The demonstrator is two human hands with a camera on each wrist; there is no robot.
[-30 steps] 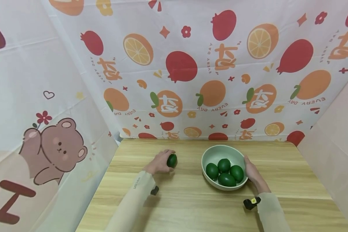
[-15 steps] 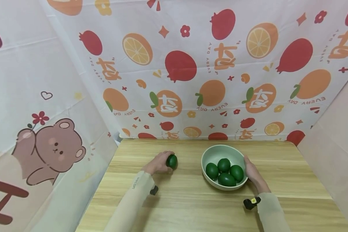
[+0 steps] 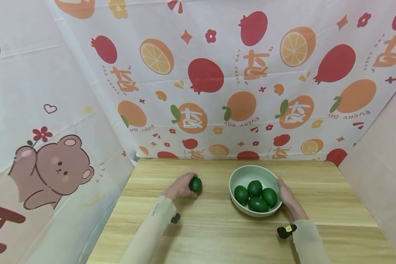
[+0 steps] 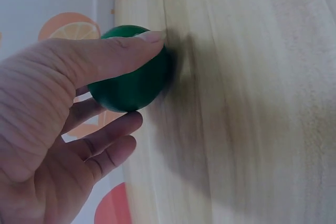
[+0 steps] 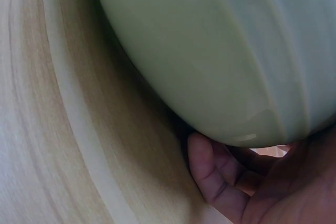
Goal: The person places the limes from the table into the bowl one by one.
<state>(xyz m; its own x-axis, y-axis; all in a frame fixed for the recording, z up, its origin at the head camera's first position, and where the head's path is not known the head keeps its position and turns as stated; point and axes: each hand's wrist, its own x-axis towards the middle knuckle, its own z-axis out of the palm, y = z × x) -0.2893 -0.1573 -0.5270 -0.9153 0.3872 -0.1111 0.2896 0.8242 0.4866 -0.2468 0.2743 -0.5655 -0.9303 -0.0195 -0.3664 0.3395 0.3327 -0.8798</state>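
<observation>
A smooth, dark green egg-shaped fruit (image 3: pixel 195 185) is at the left-middle of the wooden table. My left hand (image 3: pixel 182 186) pinches it; in the left wrist view the thumb lies across the near side of the green fruit (image 4: pixel 128 85), with other fingers partly hidden behind it. To the right, a pale green bowl (image 3: pixel 239 174) holds several similar green fruits (image 3: pixel 258 204). My right hand (image 3: pixel 288 196) holds the bowl at its right side. In the right wrist view, curled fingers (image 5: pixel 210 166) sit low against the outer wall of the bowl (image 5: pixel 210 61).
The light wooden table (image 3: pixel 211 234) ends at the back against a fruit-print cloth (image 3: pixel 217 143). A cloth with a bear print (image 3: pixel 66 168) hangs on the left, and a plain pale cloth (image 3: pixel 379 165) on the right.
The left hand's fingers and thumb have shifted slightly around the green fruit, which has moved slightly toward me. The right hand and bowl stay in place.
</observation>
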